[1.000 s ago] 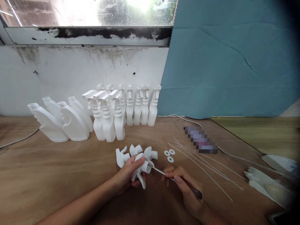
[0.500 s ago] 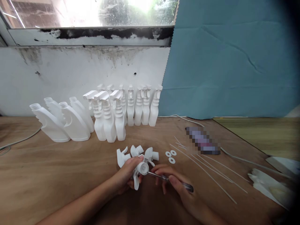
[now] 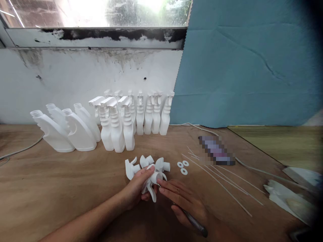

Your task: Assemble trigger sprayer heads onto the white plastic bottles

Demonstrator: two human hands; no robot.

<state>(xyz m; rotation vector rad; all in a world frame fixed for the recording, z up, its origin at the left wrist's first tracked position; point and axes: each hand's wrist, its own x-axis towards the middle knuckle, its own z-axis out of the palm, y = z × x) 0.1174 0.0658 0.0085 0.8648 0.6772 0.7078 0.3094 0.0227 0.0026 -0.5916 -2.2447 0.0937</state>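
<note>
My left hand [image 3: 137, 188] is closed round a white spray trigger head [image 3: 151, 183], held just above the wooden table [image 3: 63, 188]. My right hand [image 3: 185, 201] lies beside it, index and middle fingers stretched toward the trigger head's collar. A thin dark-handled tool [image 3: 194, 222] is held in that hand, its handle running back along the palm and its tip hidden behind the fingers. Two or three loose trigger heads [image 3: 151, 163] lie just beyond my left hand. Three small white washers [image 3: 183, 166] rest to their right.
Several capped white spray bottles [image 3: 138, 116] stand by the wall, with uncapped bottles [image 3: 68, 129] to their left. Thin white dip tubes [image 3: 222, 183] lie on the right, near a blurred flat object [image 3: 217, 150]. White plastic pieces [image 3: 290, 198] sit at the far right edge.
My right hand has drawn the tool back from the trigger head and shifted its grip; the handle now points toward me and the fingers reach to the collar. My left hand holds nearly still.
</note>
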